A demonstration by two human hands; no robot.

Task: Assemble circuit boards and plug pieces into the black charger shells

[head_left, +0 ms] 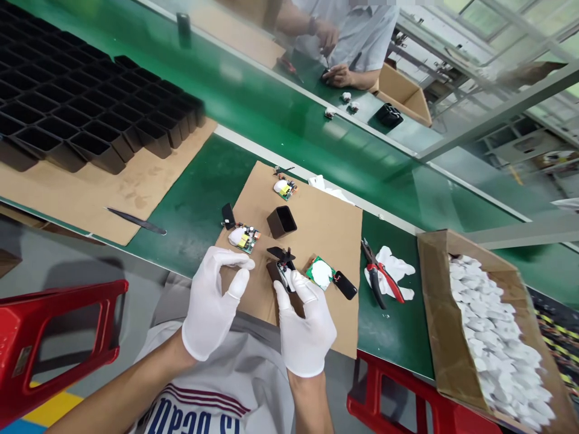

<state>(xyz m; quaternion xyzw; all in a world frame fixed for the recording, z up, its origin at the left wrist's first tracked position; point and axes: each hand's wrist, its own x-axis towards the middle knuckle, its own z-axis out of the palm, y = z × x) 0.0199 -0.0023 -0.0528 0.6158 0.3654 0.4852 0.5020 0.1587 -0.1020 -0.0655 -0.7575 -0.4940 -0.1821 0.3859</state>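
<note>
My right hand (pixel 308 328), in a white glove, pinches a small black plastic case (pixel 274 274) over the cardboard. A black plug cap (pixel 281 253) with prongs sticks out at its top, and a whitish part shows inside it. My left hand (pixel 213 304), also gloved, is held to the left with thumb and fingers apart and nothing between them. Just beyond it lies a circuit board (pixel 244 237) with a black cap (pixel 228 216). An upright black case (pixel 282 222) stands farther back. Right of my right hand is a white-covered board (pixel 321 272) wired to a black cap (pixel 345 285).
The cardboard sheet (pixel 335 223) also bears another board (pixel 284 188). Rows of black cases (pixel 90 108) fill the left side, near tweezers (pixel 136 221). Red-handled pliers (pixel 382 274) lie beside a carton (pixel 436 289) of white pieces. Behind the partition, a person (pixel 344 42) works.
</note>
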